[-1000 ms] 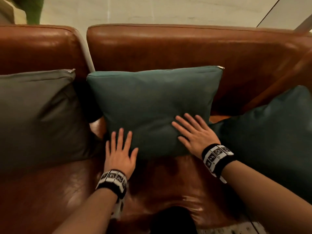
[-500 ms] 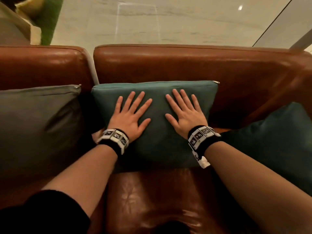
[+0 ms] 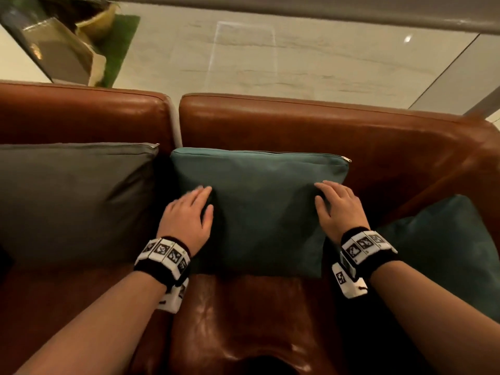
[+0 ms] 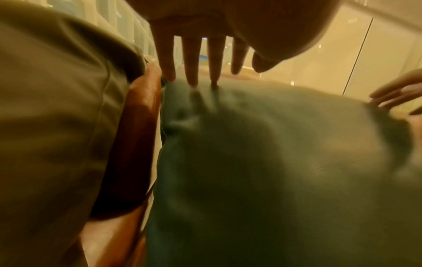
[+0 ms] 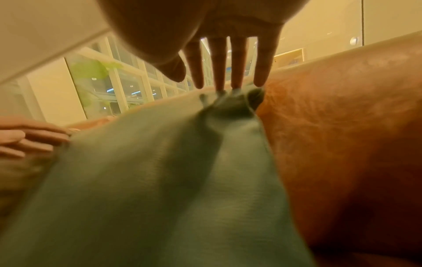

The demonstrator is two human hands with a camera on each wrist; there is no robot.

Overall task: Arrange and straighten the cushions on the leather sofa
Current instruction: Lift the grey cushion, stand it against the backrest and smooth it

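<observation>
The square teal fabric cushion [image 3: 259,209] leaned on the brown leather sofa [image 3: 311,125]. The left hand [image 3: 186,217] and right hand [image 3: 338,207] pressed its front with straight, released fingers.

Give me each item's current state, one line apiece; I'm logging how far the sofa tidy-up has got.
Middle teal cushion: upright against the backrest, zipper edge on top, pressed by both hands.
Grey cushion: upright against the left backrest, untouched.
Right teal cushion: slumped by the armrest, untouched.
Left hand: open, fingers on the middle cushion.
Right hand: open, fingertips denting the cushion.
Leather sofa: seat bare in front.
</observation>
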